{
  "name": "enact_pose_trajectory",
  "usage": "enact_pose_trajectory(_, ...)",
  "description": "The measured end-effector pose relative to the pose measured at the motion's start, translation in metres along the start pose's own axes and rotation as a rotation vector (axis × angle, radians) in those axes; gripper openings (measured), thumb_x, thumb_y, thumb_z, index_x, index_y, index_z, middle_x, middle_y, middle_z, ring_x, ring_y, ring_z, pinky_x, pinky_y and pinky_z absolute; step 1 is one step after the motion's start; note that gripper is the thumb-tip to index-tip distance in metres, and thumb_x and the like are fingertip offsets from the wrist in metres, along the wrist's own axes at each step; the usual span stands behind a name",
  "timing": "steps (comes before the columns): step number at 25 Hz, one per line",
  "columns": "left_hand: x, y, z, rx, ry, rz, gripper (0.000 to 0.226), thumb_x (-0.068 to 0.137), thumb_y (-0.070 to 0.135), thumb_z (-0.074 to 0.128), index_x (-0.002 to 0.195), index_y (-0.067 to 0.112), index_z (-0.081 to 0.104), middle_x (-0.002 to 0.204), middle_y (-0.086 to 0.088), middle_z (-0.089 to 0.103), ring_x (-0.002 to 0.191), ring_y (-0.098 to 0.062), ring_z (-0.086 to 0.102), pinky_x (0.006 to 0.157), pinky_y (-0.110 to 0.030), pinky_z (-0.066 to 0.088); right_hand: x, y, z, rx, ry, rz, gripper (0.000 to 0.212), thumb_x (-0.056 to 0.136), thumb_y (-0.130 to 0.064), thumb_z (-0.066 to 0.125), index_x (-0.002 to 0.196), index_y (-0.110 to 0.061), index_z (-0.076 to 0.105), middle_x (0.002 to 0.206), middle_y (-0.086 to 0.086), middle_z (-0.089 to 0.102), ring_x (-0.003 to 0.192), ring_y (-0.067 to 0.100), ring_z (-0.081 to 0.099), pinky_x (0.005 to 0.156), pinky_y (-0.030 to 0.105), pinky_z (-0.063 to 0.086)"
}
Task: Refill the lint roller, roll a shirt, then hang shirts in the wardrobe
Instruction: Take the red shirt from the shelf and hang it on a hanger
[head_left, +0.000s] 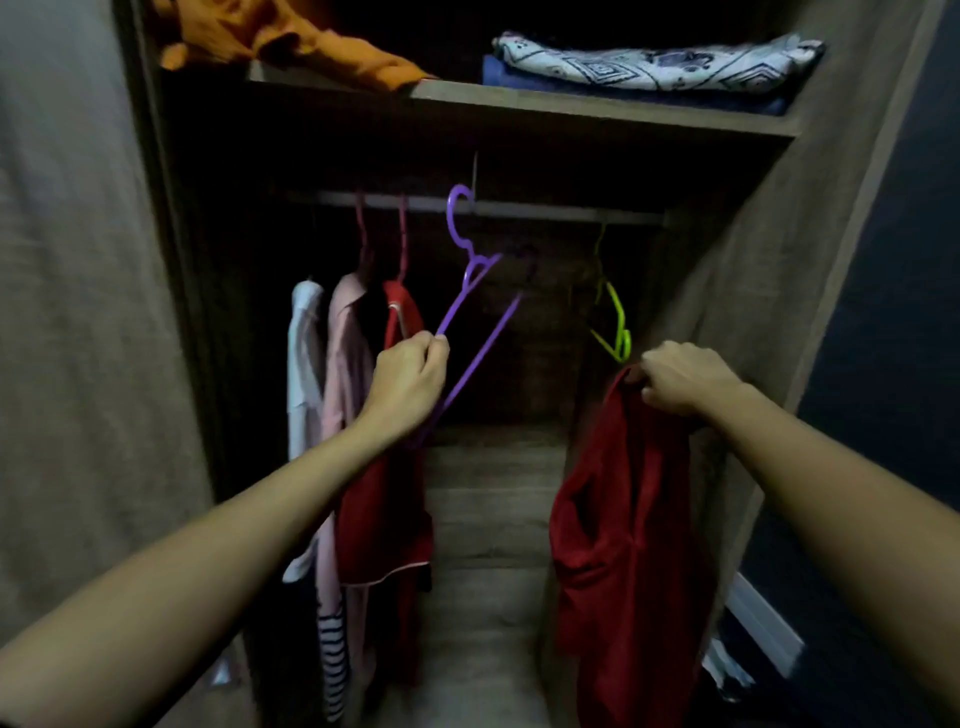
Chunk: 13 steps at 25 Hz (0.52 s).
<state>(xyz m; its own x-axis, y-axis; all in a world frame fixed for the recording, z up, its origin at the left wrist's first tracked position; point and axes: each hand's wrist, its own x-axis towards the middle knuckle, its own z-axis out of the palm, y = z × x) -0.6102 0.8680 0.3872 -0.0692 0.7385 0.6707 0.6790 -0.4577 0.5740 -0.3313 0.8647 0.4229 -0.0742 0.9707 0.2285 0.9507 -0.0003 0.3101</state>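
While pinching the lower arm of a purple hanger (467, 280) btwn thumb and fingertips (439, 345), left hand (410, 384) raised mid-wardrobe; hook end up by the rail (561, 213), hooked over it or just clear of it, impossible to tell in the dim light. Opp. side: right hand (685, 379) w/ fingers curled into a fist round the bunched top edge of the red shirt (623, 519), rest of the cloth dangling limp below the knuckles, folded on itself. Shirt thus wholly below the fist, well apart from the hanger, w/ bare wardrobe back btwn the two. Likely handling: shirt light, soft, floppy, no shape of its own, prob. best taken at collar or shoulder seam so as to open the neck for the hanger arm; a grip on bunched cloth apt to hide the neck hole. Hanger thin plastic, stiff yet springy, light, prob. a bit slick; safest held near the neck under the hook, not at the arm tip. Further out: green hanger (618, 332) bare on the rail, just above the right hand; white shirt (304, 364), pink shirt (340, 374) and another red garment (395, 493) already hung at left, just behind the left hand. Above, shelf (571, 111) w/ orange cloth (291, 47) and folded patterned fabric (654, 62).
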Motion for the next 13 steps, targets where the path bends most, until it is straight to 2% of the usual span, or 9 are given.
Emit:
enact_pose_trajectory(2, -0.030, -0.018, -0.029, -0.086, -0.007, 0.041, 0.037, 0.098, 0.025, 0.041, 0.064, 0.013, 0.046, 0.058, -0.001, 0.057, 0.059, -0.001, 0.061, 0.059, -0.025, 0.035, -0.006, -0.013, -0.007, 0.068, -0.019, 0.021, 0.047, 0.082, -0.024, 0.054, 0.128, -0.035, 0.051, 0.129, 0.014, 0.054, 0.116, 0.034, 0.054, 0.089, 0.041, 0.048)
enact_pose_trajectory(3, -0.042, -0.029, -0.042, -0.161, -0.025, 0.036, 0.037, 0.099, 0.026, 0.041, 0.064, 0.015, 0.048, 0.056, 0.002, 0.059, 0.054, 0.001, 0.061, 0.056, -0.021, 0.042, -0.008, -0.015, -0.009, 0.096, -0.038, 0.022, 0.055, 0.080, -0.023, 0.056, 0.132, -0.037, 0.047, 0.133, 0.013, 0.051, 0.119, 0.034, 0.052, 0.091, 0.041, 0.048)
enact_pose_trajectory(5, -0.061, -0.051, -0.065, -0.365, -0.056, -0.034, 0.036, 0.099, 0.028, 0.041, 0.067, 0.018, 0.053, 0.058, -0.001, 0.067, 0.052, -0.008, 0.064, 0.052, -0.023, 0.053, -0.014, -0.018, -0.011, 0.154, -0.096, 0.034, 0.070, 0.074, -0.019, 0.060, 0.139, -0.033, 0.037, 0.139, 0.013, 0.045, 0.125, 0.034, 0.047, 0.098, 0.041, 0.046)
enact_pose_trajectory(7, -0.074, -0.064, -0.085, -0.519, -0.122, -0.101, 0.034, 0.099, 0.026, 0.041, 0.067, 0.019, 0.052, 0.058, 0.000, 0.069, 0.048, -0.014, 0.062, 0.046, -0.022, 0.053, -0.022, -0.021, -0.018, 0.283, -0.074, 0.046, 0.076, 0.073, -0.011, 0.061, 0.142, -0.025, 0.032, 0.142, 0.016, 0.042, 0.128, 0.033, 0.044, 0.103, 0.038, 0.042)
enact_pose_trajectory(9, -0.083, -0.072, -0.098, -0.432, -0.191, -0.016, 0.035, 0.094, 0.038, 0.045, 0.065, 0.021, 0.051, 0.058, 0.001, 0.071, 0.047, -0.016, 0.062, 0.046, -0.022, 0.051, -0.031, -0.026, -0.031, 0.438, 0.004, 0.065, 0.072, 0.075, -0.004, 0.056, 0.142, -0.018, 0.034, 0.141, 0.019, 0.045, 0.125, 0.033, 0.047, 0.102, 0.034, 0.042)
enact_pose_trajectory(11, -0.090, -0.072, -0.109, -0.318, -0.222, 0.084, 0.037, 0.085, 0.051, 0.043, 0.066, 0.020, 0.052, 0.059, 0.005, 0.071, 0.047, -0.010, 0.062, 0.049, -0.020, 0.049, -0.039, -0.033, -0.045, 0.609, 0.070, 0.096, 0.064, 0.079, 0.000, 0.051, 0.140, -0.016, 0.038, 0.134, 0.020, 0.051, 0.115, 0.033, 0.055, 0.093, 0.031, 0.044)
enact_pose_trajectory(13, -0.094, -0.071, -0.114, -0.323, -0.203, 0.128, 0.039, 0.085, 0.049, 0.044, 0.066, 0.015, 0.051, 0.057, 0.008, 0.070, 0.047, -0.004, 0.062, 0.050, -0.016, 0.048, -0.043, -0.036, -0.051, 0.721, 0.109, 0.117, 0.055, 0.079, -0.001, 0.048, 0.132, -0.017, 0.049, 0.120, 0.019, 0.059, 0.101, 0.031, 0.061, 0.081, 0.028, 0.046)
